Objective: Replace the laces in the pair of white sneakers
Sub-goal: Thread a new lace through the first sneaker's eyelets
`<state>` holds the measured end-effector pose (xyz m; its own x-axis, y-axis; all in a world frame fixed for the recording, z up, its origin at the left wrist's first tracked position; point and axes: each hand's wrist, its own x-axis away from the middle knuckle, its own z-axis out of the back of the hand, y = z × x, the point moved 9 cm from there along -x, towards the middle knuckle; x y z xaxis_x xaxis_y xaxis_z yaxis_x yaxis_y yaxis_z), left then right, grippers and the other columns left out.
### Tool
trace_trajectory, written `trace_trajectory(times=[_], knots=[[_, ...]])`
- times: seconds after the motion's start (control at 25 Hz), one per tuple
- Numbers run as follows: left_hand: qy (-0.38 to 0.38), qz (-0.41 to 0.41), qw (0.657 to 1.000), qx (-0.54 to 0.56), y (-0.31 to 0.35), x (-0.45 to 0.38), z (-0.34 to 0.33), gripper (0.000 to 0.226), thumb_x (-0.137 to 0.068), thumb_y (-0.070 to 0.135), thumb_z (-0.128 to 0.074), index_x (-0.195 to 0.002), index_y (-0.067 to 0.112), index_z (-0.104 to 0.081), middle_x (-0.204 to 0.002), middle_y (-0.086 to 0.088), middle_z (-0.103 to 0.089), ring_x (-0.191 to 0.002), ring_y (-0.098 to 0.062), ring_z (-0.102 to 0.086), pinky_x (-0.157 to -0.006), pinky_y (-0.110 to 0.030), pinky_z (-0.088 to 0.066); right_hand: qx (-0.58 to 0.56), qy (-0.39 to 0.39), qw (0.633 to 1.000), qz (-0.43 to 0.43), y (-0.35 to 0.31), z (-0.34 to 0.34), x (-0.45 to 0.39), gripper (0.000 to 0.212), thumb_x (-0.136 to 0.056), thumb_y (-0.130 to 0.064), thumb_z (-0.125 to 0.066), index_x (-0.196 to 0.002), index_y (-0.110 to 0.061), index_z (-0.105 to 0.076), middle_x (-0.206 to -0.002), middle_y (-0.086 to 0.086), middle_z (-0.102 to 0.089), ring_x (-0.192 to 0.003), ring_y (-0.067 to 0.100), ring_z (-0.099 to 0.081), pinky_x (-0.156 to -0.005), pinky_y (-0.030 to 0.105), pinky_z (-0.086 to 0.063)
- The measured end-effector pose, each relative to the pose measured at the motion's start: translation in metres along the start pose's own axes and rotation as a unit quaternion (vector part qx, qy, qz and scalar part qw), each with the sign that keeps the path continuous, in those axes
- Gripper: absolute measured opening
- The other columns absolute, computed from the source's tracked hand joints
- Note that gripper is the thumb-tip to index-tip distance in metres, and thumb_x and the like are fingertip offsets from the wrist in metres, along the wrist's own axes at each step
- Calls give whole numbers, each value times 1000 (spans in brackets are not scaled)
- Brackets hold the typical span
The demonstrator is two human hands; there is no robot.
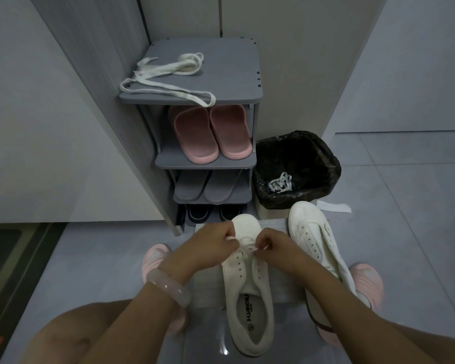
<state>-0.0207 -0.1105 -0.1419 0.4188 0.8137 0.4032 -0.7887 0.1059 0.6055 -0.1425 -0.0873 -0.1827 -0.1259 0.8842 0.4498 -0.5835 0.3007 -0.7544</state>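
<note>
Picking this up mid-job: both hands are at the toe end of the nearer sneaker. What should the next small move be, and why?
Probably draw the lace ends up to the next eyelet pair. The left hand and right hand each pinch lace at the lowest eyelets of the nearer sneaker, and the eyelets above look empty. The other sneaker is unlaced; spare laces lie on the shoe rack.

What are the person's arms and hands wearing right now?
Both forearms are bare, with no sleeves or gloves in view. The left wrist carries a pale pink, glossy, translucent bangle. The left hand and right hand show no rings that I can make out.
</note>
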Motion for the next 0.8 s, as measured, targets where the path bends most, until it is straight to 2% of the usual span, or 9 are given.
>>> trace_trajectory(times=[0.12, 0.2, 0.24, 0.32, 0.4, 0.52, 0.6, 0.68, 0.8], knots=[[-55, -18, 998, 8, 5, 5, 7, 13, -88, 20, -53, -76, 22, -55, -74, 13, -51, -67, -1, -45, -62, -18, -36, -262, -30, 963, -55, 4, -4, 9, 20, -88, -2, -54, -101, -17, -56, -71, -1, -54, -52, 5, -41, -42, 13, -32], [-107, -26, 993, -42, -1, 8, -4, 19, -90, 28, -54, -80, 19, -67, -81, 10, -61, -71, -3, -51, -70, -21, -43, -335, 5, 941, -57, 8, 4, 9, 21, -90, -6, -54, -106, -19, -58, -65, -1, -56, -45, 2, -38, -42, 14, -29], [-133, -20, 988, -71, -7, 10, -11, 23, -91, 29, -53, -84, 16, -70, -85, 6, -65, -70, -5, -53, -71, -23, -45, -332, 24, 941, -58, 11, 8, 9, 18, -91, -9, -54, -105, -19, -59, -64, -2, -57, -43, 1, -39, -43, 13, -30], [-183, 14, 974, -134, -20, 13, -24, 23, -91, 24, -52, -91, 10, -71, -87, -1, -67, -62, -4, -50, -62, -19, -43, -300, 56, 948, -87, 21, 14, 9, 9, -92, -16, -55, -99, -17, -61, -62, -2, -57, -45, 2, -40, -43, 15, -30], [-194, 29, 964, -179, -25, 13, -30, 24, -90, 21, -52, -98, 7, -69, -96, -7, -67, -66, -8, -51, -62, -18, -42, -237, 61, 962, -120, 28, 18, 11, 11, -92, -23, -56, -87, -16, -62, -63, -2, -57, -49, 6, -41, -45, 17, -32], [-161, 17, 977, -137, -19, 3, -37, 26, -91, 29, -53, -104, 10, -65, -107, -6, -66, -89, -16, -59, -78, -26, -44, -65, 9, 993, -100, 24, 15, 9, 20, -88, -27, -62, -71, -19, -58, -64, -7, -52, -56, 5, -44, -48, 16, -34], [-144, 31, 987, -65, -17, -1, -45, 24, -91, 32, -53, -104, 12, -60, -106, -6, -66, -90, -18, -61, -78, -27, -45, -18, -1, 997, -75, 20, 13, 7, 18, -86, -24, -64, -69, -20, -58, -65, -9, -50, -57, 2, -44, -50, 14, -32], [-118, 27, 989, -81, -16, -5, -49, 19, -91, 33, -54, -96, 15, -56, -106, -5, -62, -88, -17, -56, -73, -27, -42, -43, 38, 996, -67, 21, 19, 7, 15, -85, -24, -66, -71, -19, -64, -68, -7, -58, -62, 3, -48, -58, 16, -36], [-69, 1, 991, -115, -12, -7, -49, 14, -91, 28, -52, -94, 15, -54, -105, -6, -58, -95, -22, -55, -76, -32, -42, -241, 28, 963, -114, 25, 14, 10, 16, -89, -20, -61, -77, -16, -71, -70, -5, -62, -62, 4, -46, -56, 17, -35]])
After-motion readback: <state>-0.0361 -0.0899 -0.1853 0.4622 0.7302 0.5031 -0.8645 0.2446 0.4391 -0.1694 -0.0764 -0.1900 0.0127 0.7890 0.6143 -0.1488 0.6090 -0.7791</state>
